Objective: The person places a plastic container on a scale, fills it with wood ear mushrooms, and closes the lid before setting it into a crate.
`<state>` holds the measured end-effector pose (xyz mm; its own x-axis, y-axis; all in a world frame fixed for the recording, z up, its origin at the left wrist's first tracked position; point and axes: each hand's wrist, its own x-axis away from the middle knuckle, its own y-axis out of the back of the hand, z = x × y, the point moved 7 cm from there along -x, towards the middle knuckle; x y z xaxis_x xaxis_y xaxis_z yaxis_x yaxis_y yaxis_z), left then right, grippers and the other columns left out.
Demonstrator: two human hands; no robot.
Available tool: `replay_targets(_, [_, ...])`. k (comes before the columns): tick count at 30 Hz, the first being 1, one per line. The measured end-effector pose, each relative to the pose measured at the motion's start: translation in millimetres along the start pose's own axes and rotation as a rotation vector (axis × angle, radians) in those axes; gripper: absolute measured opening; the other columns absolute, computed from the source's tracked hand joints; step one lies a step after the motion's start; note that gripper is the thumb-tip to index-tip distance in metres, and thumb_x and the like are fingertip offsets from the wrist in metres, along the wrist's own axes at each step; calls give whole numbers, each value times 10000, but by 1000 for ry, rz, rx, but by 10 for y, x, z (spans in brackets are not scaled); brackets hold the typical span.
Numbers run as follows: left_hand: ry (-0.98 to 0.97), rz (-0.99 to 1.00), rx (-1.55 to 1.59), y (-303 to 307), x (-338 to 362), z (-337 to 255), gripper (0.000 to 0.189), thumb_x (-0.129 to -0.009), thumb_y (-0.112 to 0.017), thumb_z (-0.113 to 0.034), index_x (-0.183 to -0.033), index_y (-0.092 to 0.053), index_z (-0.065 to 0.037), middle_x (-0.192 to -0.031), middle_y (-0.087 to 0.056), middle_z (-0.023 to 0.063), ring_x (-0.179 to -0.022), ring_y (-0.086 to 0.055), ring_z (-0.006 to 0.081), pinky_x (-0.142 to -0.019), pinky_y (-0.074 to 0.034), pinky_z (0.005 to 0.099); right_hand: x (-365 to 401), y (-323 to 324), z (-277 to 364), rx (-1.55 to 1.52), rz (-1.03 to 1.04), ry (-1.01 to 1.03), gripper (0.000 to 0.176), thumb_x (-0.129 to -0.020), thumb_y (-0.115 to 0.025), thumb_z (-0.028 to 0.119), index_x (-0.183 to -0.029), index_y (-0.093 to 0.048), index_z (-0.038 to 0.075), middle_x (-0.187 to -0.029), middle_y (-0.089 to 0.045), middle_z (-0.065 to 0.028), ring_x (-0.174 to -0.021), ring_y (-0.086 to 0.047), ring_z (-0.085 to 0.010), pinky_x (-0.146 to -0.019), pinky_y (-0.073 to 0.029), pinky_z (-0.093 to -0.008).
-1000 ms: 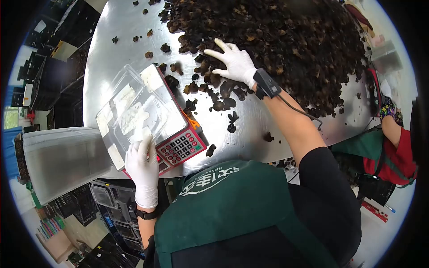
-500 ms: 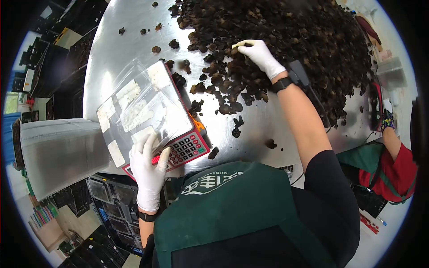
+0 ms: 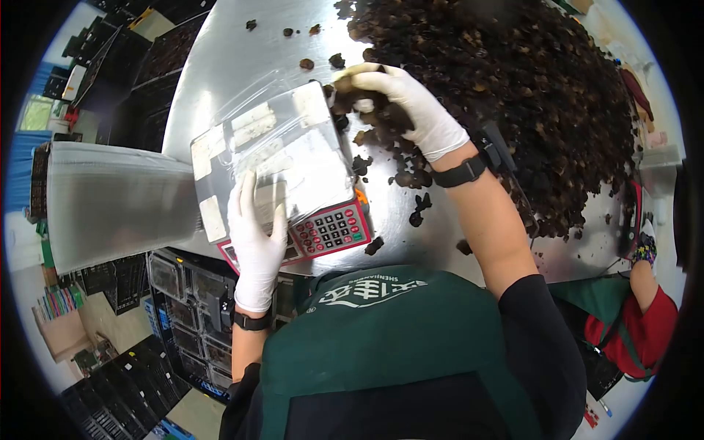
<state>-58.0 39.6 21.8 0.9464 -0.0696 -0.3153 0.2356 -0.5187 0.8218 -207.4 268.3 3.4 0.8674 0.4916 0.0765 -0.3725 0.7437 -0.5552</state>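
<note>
My left hand [image 3: 257, 246], in a white glove, rests at the near side of the digital scale [image 3: 334, 233]. Its thumb and fingers are round the near end of a clear plastic bag [image 3: 282, 136] that lies over the weighing plate; part of the grip is hard to make out. My right hand [image 3: 400, 103], also gloved, is just past the scale's far right corner. Its fingers curl over dark wood ear mushrooms [image 3: 378, 110], blurred by motion. A large heap of wood ear mushrooms [image 3: 499, 95] spreads across the metal table [image 3: 220, 73].
A stack of clear plastic packaging [image 3: 121, 205] stands left of the scale. Loose mushroom pieces [image 3: 420, 210] lie between scale and heap. A black device [image 3: 495, 147] is beside my right wrist. Another person's gloved hand [image 3: 645, 246] is at the far right, near a red scale [image 3: 632, 213].
My right hand has moved left from the heap's edge toward the scale, with mushrooms now in it. My left hand stays at the plastic bag. The whole view has shifted slightly.
</note>
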Motion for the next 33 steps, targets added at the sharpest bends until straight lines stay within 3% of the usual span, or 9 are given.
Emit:
replay_targets(5, [29,-74,112,-5,-4,47,896,-762,-732,37,-1519,-253,44,-1507,-394,249,-1410,-385,378,-1178,-289,427,-197,-972,-128,490,119,174,189,-871,-642,129,-1007,-749,52,-908,-737,-42,-644,-600,-86,-639,-510,-223])
replay_targets(9, [59,-90,235,-77,5,100,996,-761,-713,89,-1568,-134,12,-1545,-336,253,-1444,-347,353,-1184,-279,413,-70,-1301,-467,1178,309,418,324,-851,-679,386,-911,-765,80,-1018,-705,-105,-960,-654,-262,-853,-529,-394])
replay_targets(11, [89,-68,290,-110,13,125,984,-771,-696,99,-1573,-135,-6,-1553,-327,248,-1448,-343,347,-1182,-285,412,42,-1312,-608,1298,287,487,426,-844,-655,489,-874,-764,78,-1117,-669,-127,-1111,-583,-314,-938,-487,-446])
replay_targets(15, [81,-21,188,-103,-6,69,930,-794,-691,76,-1566,-180,-11,-1543,-350,237,-1441,-355,350,-1187,-278,425,401,-1019,-133,1130,3,843,400,-767,-752,394,-1026,-733,90,-1231,-623,-142,-1167,-555,-333,-982,-455,-449])
replay_targets(21, [61,5,195,-121,-9,68,850,-835,-654,76,-1558,-213,4,-1540,-364,231,-1433,-370,328,-1195,-250,416,1051,913,-171,1885,-614,244,928,-642,-851,415,-1458,-444,244,-1512,-385,-146,-1402,-338,-354,-1071,-330,-605])
replay_targets(23, [67,12,196,-127,-7,69,842,-839,-646,79,-1558,-215,2,-1539,-366,231,-1432,-372,328,-1195,-248,415,1247,1274,-276,1860,-709,26,984,-642,-853,442,-1499,-401,268,-1539,-365,-159,-1434,-311,-343,-1111,-295,-591])
replay_targets(27, [60,25,203,-141,-16,82,830,-843,-634,88,-1558,-222,-2,-1536,-370,229,-1429,-375,326,-1195,-249,413,1174,1359,-247,1751,-730,134,956,-676,-835,458,-1506,-395,286,-1543,-361,-154,-1424,-337,-331,-1118,-311,-580])
replay_targets(31, [67,42,197,-147,-5,94,813,-844,-629,88,-1552,-238,1,-1525,-385,225,-1420,-385,322,-1191,-259,410,820,1327,-426,1919,-459,67,832,-730,-785,500,-1471,-443,338,-1543,-387,-111,-1389,-386,-351,-1009,-403,-617])
replay_targets(33, [61,46,183,-146,-15,101,803,-845,-628,83,-1548,-248,6,-1517,-395,224,-1412,-393,320,-1188,-265,408,813,1389,-399,1910,-474,162,659,-753,-780,378,-1369,-560,302,-1445,-492,-87,-1278,-489,-314,-936,-486,-510])
